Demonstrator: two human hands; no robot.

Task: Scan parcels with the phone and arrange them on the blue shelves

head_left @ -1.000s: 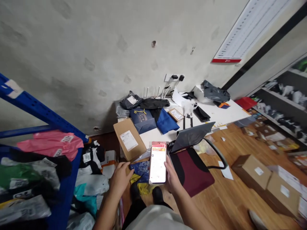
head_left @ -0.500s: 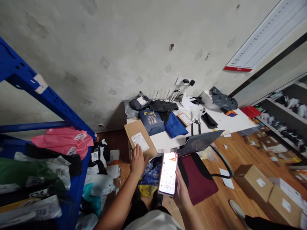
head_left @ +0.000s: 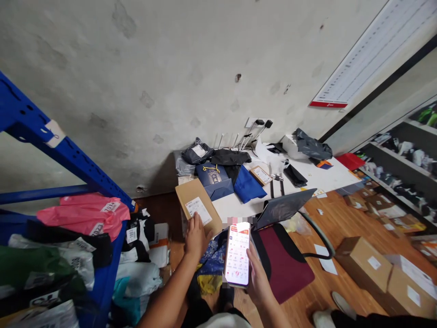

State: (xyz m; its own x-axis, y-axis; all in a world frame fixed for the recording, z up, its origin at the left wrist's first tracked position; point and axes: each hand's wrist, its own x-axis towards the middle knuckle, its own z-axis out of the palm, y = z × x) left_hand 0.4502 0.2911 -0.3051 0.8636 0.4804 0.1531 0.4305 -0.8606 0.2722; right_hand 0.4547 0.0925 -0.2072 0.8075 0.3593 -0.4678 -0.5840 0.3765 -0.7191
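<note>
My left hand (head_left: 198,237) lies on the near end of a flat brown cardboard box (head_left: 182,192), its fingers stretched out over the white shipping label (head_left: 199,210). The box is at the left front corner of the white table (head_left: 223,205). In my right hand (head_left: 256,273) is a smartphone (head_left: 238,259), held upright with its lit screen of app icons towards me. The palm is hidden behind the phone. Just behind the box stands a dark blue paper bag (head_left: 213,178) with a yellow cord.
Blue shelving (head_left: 73,157) at left holds pink (head_left: 85,214) and other bagged parcels. A maroon chair (head_left: 287,266) is right of the phone. Grey and black bags (head_left: 198,151) lie along the table's back. Cardboard boxes (head_left: 363,259) and another person's shoe (head_left: 341,304) are on the floor at right.
The view has shifted slightly, and the phone's screen now shows more icons. Both hands keep their places on the box and phone. More of the other person's feet shows at lower right.
</note>
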